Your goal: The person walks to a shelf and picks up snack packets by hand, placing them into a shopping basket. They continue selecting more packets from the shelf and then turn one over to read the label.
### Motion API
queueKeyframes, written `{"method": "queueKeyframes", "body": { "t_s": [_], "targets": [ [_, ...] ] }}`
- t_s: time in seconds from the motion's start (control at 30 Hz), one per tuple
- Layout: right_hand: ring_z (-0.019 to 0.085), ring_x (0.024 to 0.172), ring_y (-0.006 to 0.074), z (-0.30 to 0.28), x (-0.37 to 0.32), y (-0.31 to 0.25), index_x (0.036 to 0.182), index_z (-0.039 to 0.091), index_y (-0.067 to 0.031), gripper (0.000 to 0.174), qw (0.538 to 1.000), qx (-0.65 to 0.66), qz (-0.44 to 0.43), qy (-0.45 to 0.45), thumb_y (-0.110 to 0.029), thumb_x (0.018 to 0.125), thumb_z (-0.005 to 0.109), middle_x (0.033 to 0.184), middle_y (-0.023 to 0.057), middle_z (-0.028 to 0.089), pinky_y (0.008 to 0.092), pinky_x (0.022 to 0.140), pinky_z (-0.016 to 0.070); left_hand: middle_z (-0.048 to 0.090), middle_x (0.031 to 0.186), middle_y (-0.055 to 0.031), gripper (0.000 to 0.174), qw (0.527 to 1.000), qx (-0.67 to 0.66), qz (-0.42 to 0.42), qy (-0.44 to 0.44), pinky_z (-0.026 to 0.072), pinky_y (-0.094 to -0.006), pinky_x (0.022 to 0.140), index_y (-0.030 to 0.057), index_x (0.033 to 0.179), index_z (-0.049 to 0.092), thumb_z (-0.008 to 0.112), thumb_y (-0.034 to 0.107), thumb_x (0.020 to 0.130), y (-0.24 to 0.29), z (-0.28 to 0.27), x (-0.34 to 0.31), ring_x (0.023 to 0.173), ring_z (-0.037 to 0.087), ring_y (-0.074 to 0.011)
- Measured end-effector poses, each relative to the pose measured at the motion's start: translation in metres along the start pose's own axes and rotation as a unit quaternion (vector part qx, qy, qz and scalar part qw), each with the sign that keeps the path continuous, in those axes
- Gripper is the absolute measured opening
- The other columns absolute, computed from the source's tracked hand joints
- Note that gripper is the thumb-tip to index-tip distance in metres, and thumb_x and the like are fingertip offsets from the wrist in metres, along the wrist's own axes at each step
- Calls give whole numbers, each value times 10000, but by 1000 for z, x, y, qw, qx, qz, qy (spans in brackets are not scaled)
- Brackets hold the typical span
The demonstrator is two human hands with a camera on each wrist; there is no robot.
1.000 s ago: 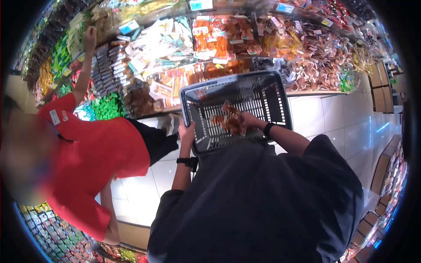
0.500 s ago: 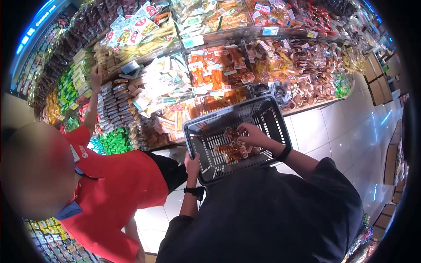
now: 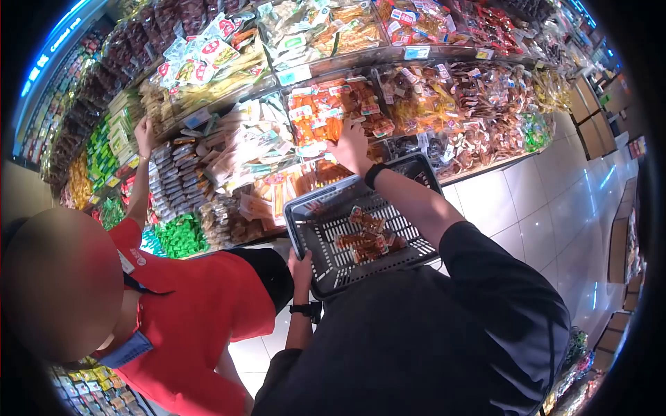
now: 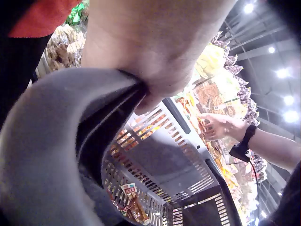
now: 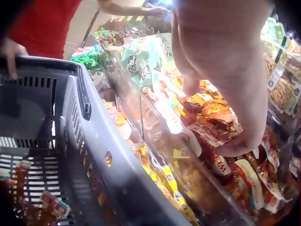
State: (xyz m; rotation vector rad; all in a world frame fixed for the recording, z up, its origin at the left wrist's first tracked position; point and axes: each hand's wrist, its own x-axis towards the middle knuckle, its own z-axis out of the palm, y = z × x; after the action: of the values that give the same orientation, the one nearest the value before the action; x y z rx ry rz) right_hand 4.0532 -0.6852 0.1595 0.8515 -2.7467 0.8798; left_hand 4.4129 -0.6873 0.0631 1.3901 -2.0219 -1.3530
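Note:
My left hand (image 3: 300, 269) grips the left rim of a dark grey plastic shopping basket (image 3: 323, 193). Several small clear packets of reddish-brown snacks (image 3: 366, 239) lie on the basket's slatted floor. Beyond the basket, my right hand (image 3: 351, 148) reaches over its far rim into a shelf bin of orange-red snack packets (image 3: 312, 111). In the right wrist view the thumb and fingers are spread apart, with fingertips right at the shiny packets (image 5: 214, 110) and none lifted between them. The left wrist view shows the left hand (image 4: 160, 61) over the basket's edge, its fingers mostly hidden.
A person in a red shirt (image 3: 187, 291) stands close on my left, one arm stretched toward the shelves. Tiered bins of bagged snacks (image 3: 253, 139) run across the front. Tiled floor (image 3: 492, 201) extends to the right, with cardboard boxes (image 3: 590, 118) beyond.
My right hand has left the packets inside the basket and moved forward over the far rim to the shelf bin. The left hand still holds the basket, and the packets stay in it.

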Motion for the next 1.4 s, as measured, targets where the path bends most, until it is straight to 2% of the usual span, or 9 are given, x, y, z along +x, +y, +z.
{"method": "queueKeyframes", "body": {
  "t_s": [0.23,0.4,0.47,0.57,0.77,0.93,1.0,1.27,1.4],
  "targets": [
    [521,1152,514,25,21,4,1419,249,89,1042,984,118,130,-6,-223,652,881,1327,427,361,527,901,508,705,912,-162,370,999,-37,-27,-30,503,-412,810,7,1176,604,704,135,843,-4,-2,4,849,680,-323],
    [617,1108,354,18,37,6,1498,287,-14,1034,877,316,348,-99,-132,649,865,1336,341,442,368,874,541,709,925,-161,324,999,-20,-19,-23,503,-396,808,-2,1124,611,704,127,842,4,-3,-1,842,679,-290],
    [648,1056,319,35,28,61,1440,377,-5,875,895,389,135,-173,-130,709,841,1255,268,540,363,833,562,707,938,-160,312,999,-40,-23,-29,501,-397,819,-5,1109,611,701,124,839,-7,-2,5,863,682,-297],
    [689,799,204,3,11,53,1149,580,-38,392,665,654,263,-247,-85,807,767,954,118,688,300,639,524,706,930,-157,308,999,-22,-32,-28,499,-401,821,-6,1100,612,705,134,842,-17,1,10,872,683,-310],
    [675,782,185,-123,-97,44,1132,487,-51,468,703,516,262,-413,-19,769,782,945,106,632,317,620,548,651,1144,-210,503,996,-14,-65,-52,470,-392,933,-30,1280,553,716,185,856,-24,0,9,1073,631,-335],
    [687,949,284,-57,-198,95,1200,461,-44,570,751,382,231,-487,-168,776,820,1050,171,628,411,728,574,651,1132,-177,494,997,-62,-42,-33,478,-385,926,-42,1290,537,701,164,872,0,-3,1,1036,644,-278],
    [589,1092,385,-38,-220,107,1271,441,-31,701,919,22,-86,-384,-323,752,811,1175,251,558,503,900,499,654,1117,-174,471,997,-59,-42,-33,478,-383,922,-36,1271,549,702,162,871,-8,-2,6,1028,644,-275],
    [493,1133,462,-57,20,61,1312,422,0,800,997,37,-68,16,-368,711,799,1218,276,504,528,961,444,657,1103,-178,433,995,-63,-61,-43,475,-392,914,-31,1235,566,704,163,873,12,-7,0,1017,644,-276],
    [454,1236,488,-40,86,55,1435,360,-57,967,999,16,9,-35,-455,685,824,1349,339,438,545,984,444,651,1122,-185,459,995,-65,-64,-41,465,-397,935,-29,1258,561,710,169,872,-10,-3,5,1040,634,-291]
  ]
}}
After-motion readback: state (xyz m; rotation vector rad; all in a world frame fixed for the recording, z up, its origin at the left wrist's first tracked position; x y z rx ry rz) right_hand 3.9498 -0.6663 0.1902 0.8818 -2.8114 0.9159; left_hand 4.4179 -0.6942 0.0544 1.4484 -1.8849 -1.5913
